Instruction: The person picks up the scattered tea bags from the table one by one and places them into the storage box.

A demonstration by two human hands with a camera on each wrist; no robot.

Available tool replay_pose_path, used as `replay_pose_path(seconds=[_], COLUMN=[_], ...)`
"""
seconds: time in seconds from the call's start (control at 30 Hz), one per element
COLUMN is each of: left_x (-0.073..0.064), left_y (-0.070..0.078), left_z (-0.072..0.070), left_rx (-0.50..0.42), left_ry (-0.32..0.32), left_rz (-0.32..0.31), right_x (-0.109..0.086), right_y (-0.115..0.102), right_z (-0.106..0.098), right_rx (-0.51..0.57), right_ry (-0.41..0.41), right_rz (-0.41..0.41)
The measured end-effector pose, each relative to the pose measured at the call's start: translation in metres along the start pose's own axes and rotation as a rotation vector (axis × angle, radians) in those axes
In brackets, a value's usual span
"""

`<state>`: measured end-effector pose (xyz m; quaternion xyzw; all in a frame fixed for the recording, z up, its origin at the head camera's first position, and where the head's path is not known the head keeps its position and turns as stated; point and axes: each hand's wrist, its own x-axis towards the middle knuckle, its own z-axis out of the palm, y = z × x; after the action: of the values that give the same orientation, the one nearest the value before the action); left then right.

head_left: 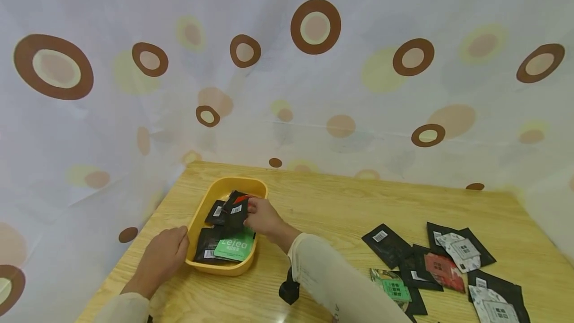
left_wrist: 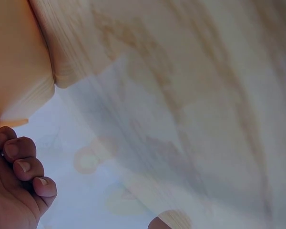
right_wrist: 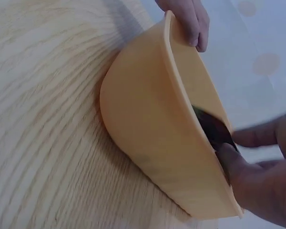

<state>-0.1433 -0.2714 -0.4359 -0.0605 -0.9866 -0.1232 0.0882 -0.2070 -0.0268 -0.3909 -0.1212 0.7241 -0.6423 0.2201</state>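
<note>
A yellow plastic basin (head_left: pixel 194 243) stands on the left part of the table with several tea sachets inside. My left hand (head_left: pixel 167 254) grips its left rim; the left wrist view shows that hand's curled fingers (left_wrist: pixel 25 164) at the basin edge. Over the right side of the basin, my right hand (head_left: pixel 265 217) pinches a black sachet (head_left: pixel 236 216) with a white label and a red patch. In the right wrist view the black sachet (right_wrist: pixel 212 126) lies between thumb and fingers at the rim. Below it are a green sachet (head_left: pixel 235 247) and another black sachet (head_left: pixel 208 243).
On the table's right side lie several loose sachets: a black one (head_left: pixel 386 245), a red one (head_left: pixel 445 272), a green patterned one (head_left: pixel 394 288) and a white one (head_left: pixel 495 308). A small black object (head_left: pixel 289 290) shows beside the right sleeve. A spotted sheet (head_left: pixel 287 88) hangs behind the table.
</note>
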Motion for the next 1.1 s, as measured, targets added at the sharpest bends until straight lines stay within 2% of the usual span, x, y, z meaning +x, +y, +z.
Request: replay_pose_path(seconds=[0.13,0.2,0.3,0.4,0.6,0.77,0.93,1.1], left_x=[0.0,-0.001,-0.002,-0.002,-0.003,-0.001,0.0,-0.001], left_y=[0.002,0.003,0.004,0.005,0.003,0.002,0.002,0.002], left_z=[0.002,0.001,0.001,0.0,0.0,0.0,-0.002,-0.002], left_rx=[-0.007,-0.001,0.002,-0.001,-0.002,0.003,0.007,0.007], left_ry=[-0.006,-0.005,0.001,0.007,0.014,0.018,0.017,0.032], left_rz=[-0.003,0.001,0.007,0.014,0.018,0.025,0.034,0.031], right_x=[-0.009,-0.015,-0.027,-0.039,-0.072,-0.105,-0.123,-0.13], right_y=[0.0,0.0,-0.002,-0.003,0.0,0.014,0.035,0.045], right_z=[-0.008,-0.019,-0.047,-0.085,-0.167,-0.218,-0.247,-0.255], right_rx=[-0.122,-0.187,-0.279,-0.368,-0.599,-0.727,-0.887,-0.974], right_ry=[-0.159,-0.176,-0.138,-0.055,0.06,0.132,0.183,0.189], right_rz=[-0.012,-0.037,-0.082,-0.085,-0.033,0.042,0.179,0.245])
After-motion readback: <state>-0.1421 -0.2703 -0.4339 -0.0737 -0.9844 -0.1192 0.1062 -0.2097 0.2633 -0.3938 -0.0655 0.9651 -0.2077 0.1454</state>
